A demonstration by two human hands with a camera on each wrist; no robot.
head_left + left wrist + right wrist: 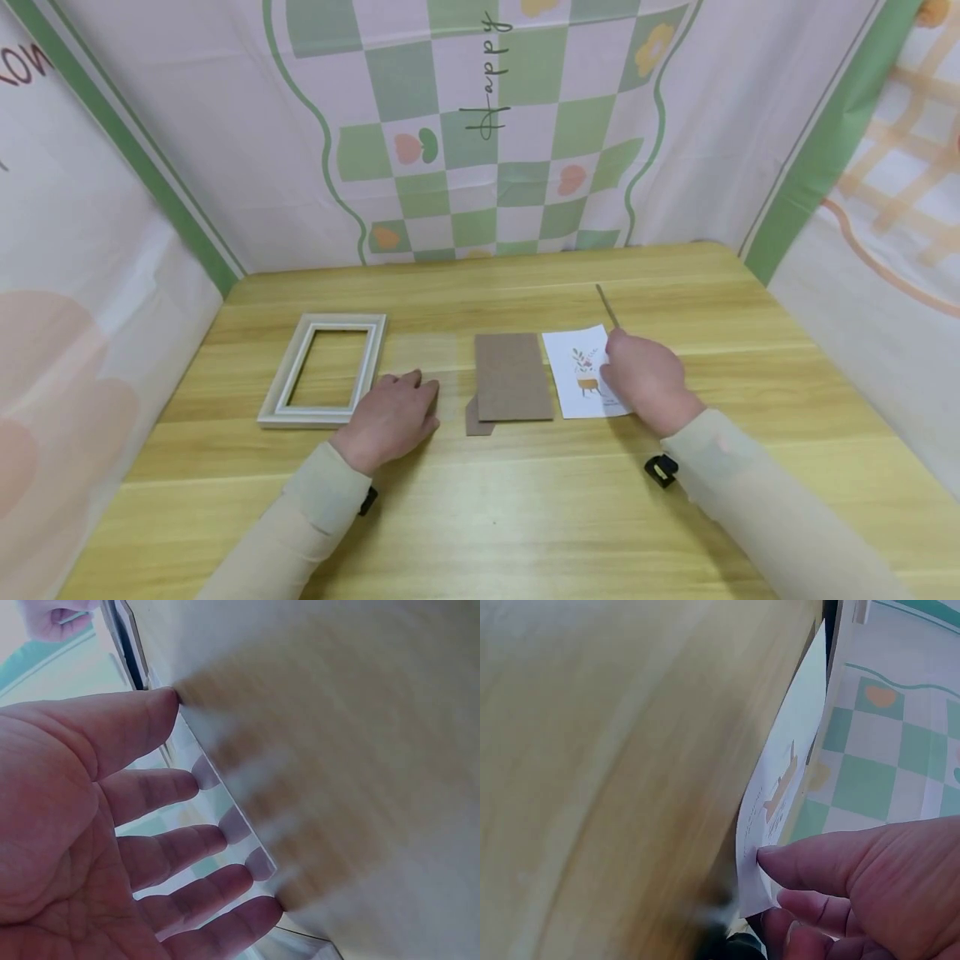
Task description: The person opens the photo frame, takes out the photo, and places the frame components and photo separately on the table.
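My left hand [393, 418] lies palm down with fingers spread, its fingertips on a clear sheet [447, 398] on the table. In the left wrist view that sheet [241, 819] shows as a thin transparent pane under the fingertips. A white photo frame [283, 375] lies just left of this hand. My right hand [647, 373] pinches the right edge of a white printed card [564, 367], thumb on the printed face. The right wrist view shows the card [769, 787] curved near the thumb. Beyond this hand's knuckles a thin brown strip [607, 305] sticks out; its near end is hidden.
A brown backing board [513, 377] lies between the clear sheet and the card, with a smaller brown piece [480, 421] partly under it. The wooden table [480, 517] is bounded by a printed fabric wall [480, 192] at the back and fabric on both sides.
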